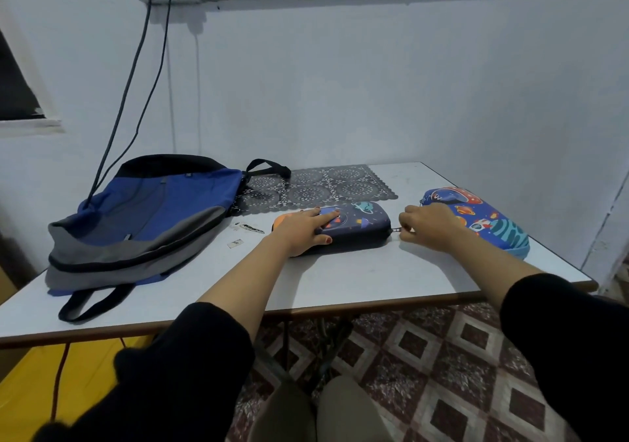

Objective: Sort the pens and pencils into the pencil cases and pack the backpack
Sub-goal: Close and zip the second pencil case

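A dark navy pencil case (360,229) with a space print lies closed in the middle of the white table (340,281). My left hand (301,229) lies flat on its left end, holding it down. My right hand (427,225) pinches the small zipper pull (396,230) at the case's right end. A second, brighter blue pencil case (490,218) with planets and an astronaut lies closed behind my right hand. A blue and grey backpack (143,217) lies flat on the table's left side. No loose pens or pencils show.
A dark lace mat (326,184) lies at the table's back. Small scraps (246,229) rest between backpack and case. Two cables (136,94) hang from wall sockets down behind the backpack. The wall stands close behind. A yellow object (68,366) sits under the table.
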